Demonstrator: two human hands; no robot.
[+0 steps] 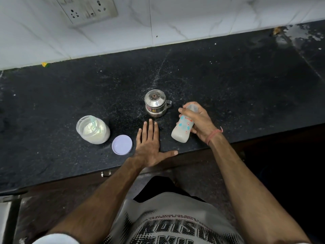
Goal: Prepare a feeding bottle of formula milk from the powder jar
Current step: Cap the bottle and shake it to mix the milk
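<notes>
Black speckled stone counter [228, 76], dusted white in spots, against a white marbled wall with a switch-and-socket plate [88, 10]. Feeding bottle [182, 129] bears red lettering (partly hidden, unreadable) — milky inside, gripped tilted in the right hand [198, 120]. Left hand [149, 147] lies flat, fingers spread, on the counter. The powder jar [93, 129] stands open beside its lid [122, 144]; a small steel lidded pot [155, 103] stands behind.

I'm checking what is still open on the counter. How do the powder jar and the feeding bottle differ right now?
The powder jar stands on the counter untouched; the feeding bottle is tilted in the right hand. The jar is open, its lid lying beside it; the bottle's top is covered by the hand. The jar is wide and plain; the bottle is slimmer and printed. Both are see-through with whitish contents.
</notes>
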